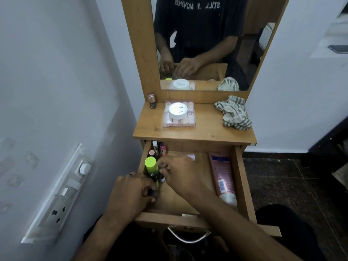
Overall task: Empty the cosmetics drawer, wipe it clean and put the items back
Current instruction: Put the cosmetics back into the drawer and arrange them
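The wooden drawer (242, 178) is pulled open below the dressing table top. Small bottles stand along its left side, among them a bottle with a lime-green cap (150, 163) and several tiny ones at the back (159, 148). A pink tube (223, 178) lies along the right wall. My left hand (130, 194) sits at the front left corner, fingers curled round a small dark bottle (151, 193). My right hand (180, 172) reaches across the drawer and pinches a small dark bottle (161, 177) beside the green-capped one.
On the table top (150, 129) lie a clear box of pink tubes with a white round jar on it (178, 113), a small brown bottle (152, 100) and a striped cloth (234, 113). A mirror (207, 44) stands behind. A switch panel (62, 194) is on the left wall.
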